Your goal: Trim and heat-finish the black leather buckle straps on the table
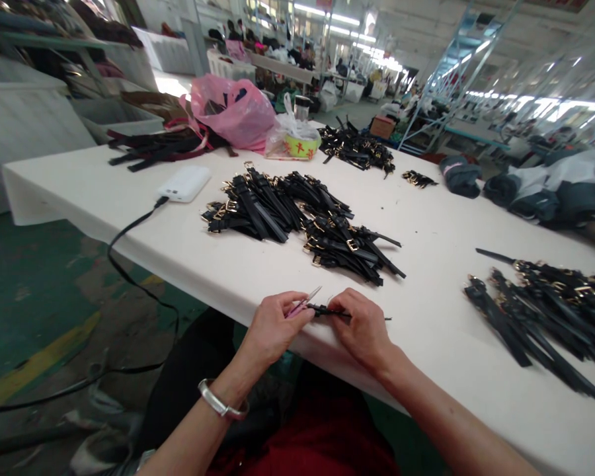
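Two Hands Were Busy at One Black Strap

The strap [322, 310] was at the near edge of the table [436, 277], between the two hands of the person. The right hand [361, 324] was clamped on it with bent fingers, and a thin end came out on the right side of this hand. The left hand [277, 324] was closed on a small pink tool [300, 307], whose pale tip pointed up and away. The fingertips of this hand were at the left end of the strap, but it could not be told if they also pinched it. A silver bracelet [221, 400] was around the left wrist.

Just beyond the hands lay the middle pile [262, 205] of black straps with gold buckles. The right pile [560, 311], of similar straps, lay to the right. To the left was a white device [186, 184], with a black cable [123, 258] that hung over the edge. Farther back, a pink bag [233, 109] stood near a yellow-green roll [301, 147], and the far pile [357, 151] was to the right of them.
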`<state>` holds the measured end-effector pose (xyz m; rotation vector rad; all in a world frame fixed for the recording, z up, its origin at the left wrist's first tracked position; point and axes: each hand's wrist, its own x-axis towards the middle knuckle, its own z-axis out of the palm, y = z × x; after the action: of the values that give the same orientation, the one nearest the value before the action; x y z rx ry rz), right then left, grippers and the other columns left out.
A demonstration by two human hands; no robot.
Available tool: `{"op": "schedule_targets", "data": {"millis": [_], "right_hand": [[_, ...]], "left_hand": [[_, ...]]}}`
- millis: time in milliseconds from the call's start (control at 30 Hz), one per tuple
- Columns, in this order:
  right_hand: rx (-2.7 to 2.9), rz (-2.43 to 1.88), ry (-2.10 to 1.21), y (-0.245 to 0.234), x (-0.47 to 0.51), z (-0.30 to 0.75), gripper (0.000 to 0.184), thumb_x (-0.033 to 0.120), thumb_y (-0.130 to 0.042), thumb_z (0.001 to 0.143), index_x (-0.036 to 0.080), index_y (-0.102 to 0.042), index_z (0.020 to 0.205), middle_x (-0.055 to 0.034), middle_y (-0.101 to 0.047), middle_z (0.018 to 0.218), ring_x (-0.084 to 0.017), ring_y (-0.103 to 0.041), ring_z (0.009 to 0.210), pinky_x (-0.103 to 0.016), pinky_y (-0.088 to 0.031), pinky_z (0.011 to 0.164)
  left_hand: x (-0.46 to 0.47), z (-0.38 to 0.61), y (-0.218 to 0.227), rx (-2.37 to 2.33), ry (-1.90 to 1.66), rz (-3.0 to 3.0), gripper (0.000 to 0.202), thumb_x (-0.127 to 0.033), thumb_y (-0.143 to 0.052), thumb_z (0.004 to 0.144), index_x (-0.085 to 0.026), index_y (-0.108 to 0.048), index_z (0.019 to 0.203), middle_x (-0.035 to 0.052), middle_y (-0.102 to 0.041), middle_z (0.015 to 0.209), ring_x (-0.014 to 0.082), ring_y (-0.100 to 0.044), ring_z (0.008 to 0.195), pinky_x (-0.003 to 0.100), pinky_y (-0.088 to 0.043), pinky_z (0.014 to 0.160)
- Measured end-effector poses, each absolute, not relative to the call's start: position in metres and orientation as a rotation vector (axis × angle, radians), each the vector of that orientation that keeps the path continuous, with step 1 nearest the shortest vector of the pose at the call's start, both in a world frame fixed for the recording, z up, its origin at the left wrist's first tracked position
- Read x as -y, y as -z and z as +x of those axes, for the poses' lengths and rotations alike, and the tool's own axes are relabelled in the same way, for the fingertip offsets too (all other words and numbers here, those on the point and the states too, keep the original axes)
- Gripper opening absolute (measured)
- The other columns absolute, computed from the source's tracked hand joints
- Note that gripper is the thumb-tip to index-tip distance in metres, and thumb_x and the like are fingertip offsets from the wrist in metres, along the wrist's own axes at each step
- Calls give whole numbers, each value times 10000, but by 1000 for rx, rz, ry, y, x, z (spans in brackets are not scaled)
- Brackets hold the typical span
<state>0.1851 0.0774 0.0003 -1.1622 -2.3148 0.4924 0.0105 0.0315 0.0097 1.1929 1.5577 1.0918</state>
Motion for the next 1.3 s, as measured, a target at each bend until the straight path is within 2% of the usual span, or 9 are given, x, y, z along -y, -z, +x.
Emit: {"op": "schedule_targets", "data": {"millis": [133, 233, 333, 467, 567, 667, 867, 1033, 1300], "right_hand": [[2300, -1116, -496, 3, -74, 184, 122, 87, -540, 761, 197, -592, 758, -22, -585, 761, -165, -535, 767, -262, -406, 699], [2276, -1144, -558, 0, -73, 183, 100, 147, -603, 740, 192, -609, 830, -25, -597, 783, -167, -540, 752, -271, -422, 696], [2328, -1141, -628, -8, -77, 180, 228, 234, -650, 745, 197, -639, 970, -35, -621, 840, -174, -556, 780, -281, -430, 713], [2472, -1131, -722, -16, -89, 176, 103, 280, -627, 800, 228, -688, 864, -13, -632, 777, -153, -559, 733, -259, -404, 661], [2461, -1189, -714, -15, -95, 175, 99, 287, -666, 771, 217, -677, 840, -5, -632, 774, -144, -551, 703, -248, -383, 619], [2427, -1199, -663, -12, -95, 173, 114, 289, -676, 761, 211, -660, 843, -4, -624, 788, -143, -545, 713, -251, -382, 636], [2381, -1201, -590, -6, -90, 168, 120, 255, -691, 730, 210, -635, 826, 2, -595, 794, -144, -534, 737, -256, -394, 675], [2365, -1213, -598, -4, -90, 167, 115, 266, -676, 746, 207, -638, 837, -2, -590, 800, -143, -533, 739, -256, -399, 687], [2368, -1213, -590, -5, -88, 167, 125, 280, -670, 755, 202, -632, 845, -4, -590, 804, -145, -529, 746, -255, -392, 684]], "left_hand": [[-32, 14, -8, -1561, -1104, 1157, 175, -298, -605, 727, -142, -681, 752, 13, -688, 588, 164, -630, 575, 262, -470, 580], [-31, 14, -4, -1557, -1131, 1135, 158, -288, -586, 734, -149, -661, 741, 23, -697, 596, 170, -646, 617, 273, -482, 638], [-32, 16, -1, -1554, -1155, 1124, 182, -316, -573, 747, -150, -646, 765, 24, -698, 625, 170, -648, 627, 274, -485, 641], [-33, 17, -3, -1565, -1188, 1114, 183, -332, -554, 773, -159, -612, 761, 6, -675, 638, 159, -637, 643, 254, -472, 639], [-27, 11, -10, -1689, -1141, 1237, 211, -360, -567, 792, -180, -603, 896, -7, -666, 677, 165, -633, 653, 254, -462, 630], [-14, 2, -18, -2017, -869, 1565, 318, -437, -514, 849, -243, -569, 1094, 8, -690, 805, 209, -653, 715, 301, -461, 663], [3, -2, -13, -2115, -465, 1959, 265, -331, -380, 941, -262, -538, 1142, 33, -691, 1040, 239, -676, 852, 325, -484, 693], [3, -4, -4, -2098, -448, 2128, 296, -333, -343, 966, -239, -517, 1187, 46, -672, 1022, 201, -662, 871, 280, -480, 706], [4, -7, -1, -2107, -432, 2243, 305, -333, -352, 970, -276, -488, 1237, -12, -634, 883, 168, -647, 780, 260, -448, 632]]}}
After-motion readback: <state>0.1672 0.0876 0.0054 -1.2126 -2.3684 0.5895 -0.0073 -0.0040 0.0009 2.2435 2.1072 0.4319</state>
